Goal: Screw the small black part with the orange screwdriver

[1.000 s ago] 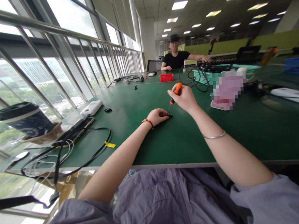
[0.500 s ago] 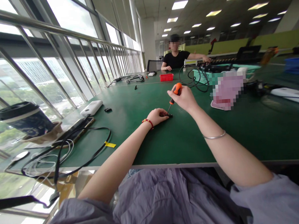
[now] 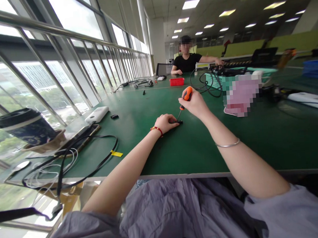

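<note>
The right hand (image 3: 198,103) has its fingers closed around the handle of an orange-and-black screwdriver (image 3: 187,94), whose shaft slants down-left from them. The fingers of the left hand (image 3: 165,123) pinch 1 end of a small black part (image 3: 180,122) on the table (image 3: 193,149); the screwdriver's tip is down at it, just beside those fingers. Farther left of them lie 1 white block (image 3: 97,115) and 1 dark piece (image 3: 114,116).

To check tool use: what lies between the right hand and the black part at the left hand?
The screwdriver shaft, slanting from the right hand toward the black part; head view.
</note>
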Action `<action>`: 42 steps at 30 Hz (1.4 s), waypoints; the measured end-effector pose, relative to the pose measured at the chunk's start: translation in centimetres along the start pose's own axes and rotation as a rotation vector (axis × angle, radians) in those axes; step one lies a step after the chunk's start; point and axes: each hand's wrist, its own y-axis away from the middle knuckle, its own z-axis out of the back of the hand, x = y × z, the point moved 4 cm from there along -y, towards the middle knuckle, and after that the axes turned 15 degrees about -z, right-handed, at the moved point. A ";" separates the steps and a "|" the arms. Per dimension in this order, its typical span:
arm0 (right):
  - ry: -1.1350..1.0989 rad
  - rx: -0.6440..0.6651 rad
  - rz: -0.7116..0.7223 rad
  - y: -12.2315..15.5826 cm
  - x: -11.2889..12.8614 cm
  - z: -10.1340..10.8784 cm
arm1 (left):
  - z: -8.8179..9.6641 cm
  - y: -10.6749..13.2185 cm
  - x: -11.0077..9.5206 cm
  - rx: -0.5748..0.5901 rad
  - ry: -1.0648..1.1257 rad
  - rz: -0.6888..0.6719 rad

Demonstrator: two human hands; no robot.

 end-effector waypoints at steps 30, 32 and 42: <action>0.139 -0.114 0.022 0.6 0.5 0.7 | -0.2 0.0 0.1 -0.027 0.027 -0.045; 0.117 -0.109 0.025 0.5 0.4 0.7 | -0.1 0.0 0.1 -0.025 0.033 -0.043; 0.071 -0.114 -0.005 0.6 0.4 0.8 | -0.1 0.0 0.1 -0.022 0.036 -0.044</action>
